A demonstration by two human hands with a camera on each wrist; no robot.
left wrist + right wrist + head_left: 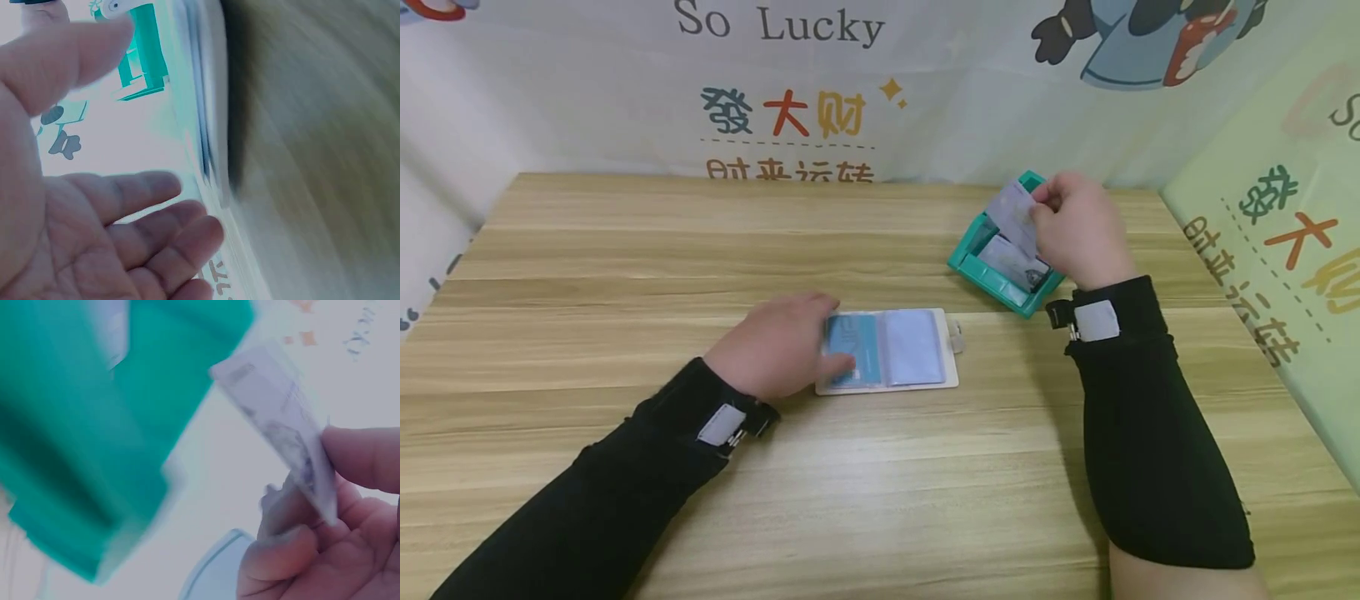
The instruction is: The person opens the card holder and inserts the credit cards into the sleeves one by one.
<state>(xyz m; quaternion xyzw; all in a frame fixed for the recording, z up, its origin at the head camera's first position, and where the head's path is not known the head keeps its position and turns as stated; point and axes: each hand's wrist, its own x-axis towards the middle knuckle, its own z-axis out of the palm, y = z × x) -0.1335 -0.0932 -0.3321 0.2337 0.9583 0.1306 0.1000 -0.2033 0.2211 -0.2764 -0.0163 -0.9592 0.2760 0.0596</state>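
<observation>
Purple note (pixel 269 403) pinched in our right hand (pixel 1081 229) at the box (pixel 991 280), we hold our left hand (pixel 778 343) unclenched by the cardholder (pixel 913 348)

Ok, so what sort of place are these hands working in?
Probably a small indoor recording booth, though the room beyond is hidden: a light wood-grain tabletop, pale sheeting printed with cartoons and lettering along its back and sides, and black wristbands carrying small devices.
</observation>
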